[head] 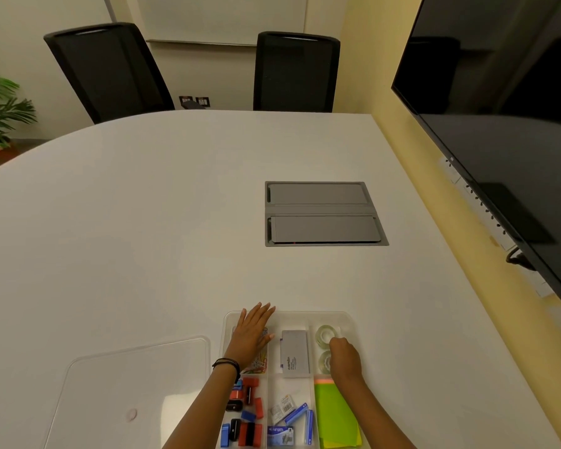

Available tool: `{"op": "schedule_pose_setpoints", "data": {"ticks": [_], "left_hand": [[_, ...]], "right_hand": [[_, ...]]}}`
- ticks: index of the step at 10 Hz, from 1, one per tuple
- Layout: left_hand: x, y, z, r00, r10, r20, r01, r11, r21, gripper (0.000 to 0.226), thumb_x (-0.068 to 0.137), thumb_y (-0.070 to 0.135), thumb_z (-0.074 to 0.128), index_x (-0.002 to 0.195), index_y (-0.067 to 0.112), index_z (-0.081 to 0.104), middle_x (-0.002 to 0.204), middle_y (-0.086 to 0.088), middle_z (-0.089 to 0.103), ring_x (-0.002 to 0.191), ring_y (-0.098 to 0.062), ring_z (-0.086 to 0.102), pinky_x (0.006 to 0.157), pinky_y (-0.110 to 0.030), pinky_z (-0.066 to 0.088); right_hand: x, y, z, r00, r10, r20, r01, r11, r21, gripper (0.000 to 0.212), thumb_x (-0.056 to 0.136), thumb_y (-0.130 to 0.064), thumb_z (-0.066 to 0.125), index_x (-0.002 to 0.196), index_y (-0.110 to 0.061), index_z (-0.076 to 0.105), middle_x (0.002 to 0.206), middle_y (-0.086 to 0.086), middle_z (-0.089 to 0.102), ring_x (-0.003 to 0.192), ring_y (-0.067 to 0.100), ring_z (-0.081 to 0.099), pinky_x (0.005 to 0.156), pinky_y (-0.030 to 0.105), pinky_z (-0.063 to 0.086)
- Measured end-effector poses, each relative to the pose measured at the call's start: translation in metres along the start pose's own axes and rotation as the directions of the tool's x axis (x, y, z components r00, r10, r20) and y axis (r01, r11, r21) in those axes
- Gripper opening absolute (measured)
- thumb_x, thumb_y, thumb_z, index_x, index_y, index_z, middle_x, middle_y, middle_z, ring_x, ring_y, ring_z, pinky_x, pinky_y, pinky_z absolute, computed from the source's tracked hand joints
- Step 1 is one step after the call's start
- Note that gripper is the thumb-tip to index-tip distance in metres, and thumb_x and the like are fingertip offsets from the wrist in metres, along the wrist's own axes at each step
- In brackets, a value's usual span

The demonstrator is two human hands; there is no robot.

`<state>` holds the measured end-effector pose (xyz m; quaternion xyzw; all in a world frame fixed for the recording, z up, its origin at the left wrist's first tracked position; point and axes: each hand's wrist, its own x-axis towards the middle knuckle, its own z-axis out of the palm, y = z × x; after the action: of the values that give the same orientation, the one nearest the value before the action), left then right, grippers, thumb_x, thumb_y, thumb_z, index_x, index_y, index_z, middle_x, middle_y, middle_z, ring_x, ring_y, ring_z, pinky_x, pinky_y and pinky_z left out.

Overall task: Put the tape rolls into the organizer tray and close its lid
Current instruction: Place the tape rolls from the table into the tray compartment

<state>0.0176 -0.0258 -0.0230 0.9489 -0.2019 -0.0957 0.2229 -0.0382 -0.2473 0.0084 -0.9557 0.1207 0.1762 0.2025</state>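
A clear organizer tray (308, 315) lies at the table's near edge. Two clear tape rolls sit in its far right compartment, one (325, 334) behind the other (324, 361). My right hand (345, 356) rests on them with curled fingers, its fingertips touching the far roll. My left hand (251, 333) lies flat with fingers spread over the far left compartment, above some paper clips (259, 364). The clear lid (127, 393) lies flat on the table to the left of the tray.
Other compartments hold a grey Camlin box (294, 353), red, blue and black clips (245, 413), staple boxes (289, 419) and green sticky notes (336, 414). A grey cable hatch (323, 213) is set in the white table. Two black chairs stand behind; a dark screen hangs right.
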Motion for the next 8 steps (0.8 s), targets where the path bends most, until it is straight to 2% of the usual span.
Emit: {"op": "schedule_pose_setpoints", "data": {"ticks": [3,5,7,8], "left_hand": [[0.000,0.002,-0.002,1.000,-0.009,0.005,0.009,1.000,0.006,0.056,0.099,0.031,0.041,0.146,0.018,0.012,0.156,-0.006,0.008,0.143,-0.019,0.001,0.115,-0.039,-0.008],[0.000,0.002,-0.001,1.000,-0.011,0.011,0.011,1.000,0.015,0.056,0.099,0.031,0.041,0.146,0.018,0.012,0.156,-0.007,0.007,0.143,-0.019,0.001,0.115,-0.040,-0.008],[0.000,0.002,-0.001,1.000,-0.005,-0.006,0.005,1.000,0.027,0.056,0.099,0.030,0.043,0.146,0.017,0.015,0.156,-0.008,0.012,0.143,-0.021,0.004,0.115,-0.040,-0.006],[0.000,0.001,-0.003,1.000,0.000,-0.004,0.000,0.997,0.081,0.056,0.099,0.032,0.041,0.146,0.018,0.014,0.156,-0.005,0.013,0.143,-0.018,0.006,0.116,-0.038,-0.004]], "right_hand": [[-0.001,0.001,0.002,0.999,0.035,-0.012,-0.034,0.997,0.067,0.049,0.089,0.002,0.042,0.053,-0.022,0.019,0.057,-0.008,0.025,0.053,0.002,0.025,0.047,0.019,0.016],[0.000,0.001,0.005,0.998,0.061,0.006,-0.061,0.988,0.145,0.049,0.090,0.002,0.039,0.053,-0.020,0.016,0.056,-0.006,0.022,0.051,0.002,0.017,0.048,0.022,0.014],[-0.003,-0.003,-0.004,0.999,0.023,0.042,-0.021,0.999,-0.038,0.048,0.090,0.000,0.041,0.054,-0.022,0.018,0.058,-0.008,0.023,0.051,-0.001,0.019,0.046,0.020,0.017],[-0.005,-0.008,-0.010,0.998,0.040,0.037,-0.035,0.992,-0.124,0.047,0.090,0.000,0.040,0.055,-0.022,0.017,0.062,-0.005,0.033,0.056,0.005,0.038,0.051,0.019,0.028]]}}
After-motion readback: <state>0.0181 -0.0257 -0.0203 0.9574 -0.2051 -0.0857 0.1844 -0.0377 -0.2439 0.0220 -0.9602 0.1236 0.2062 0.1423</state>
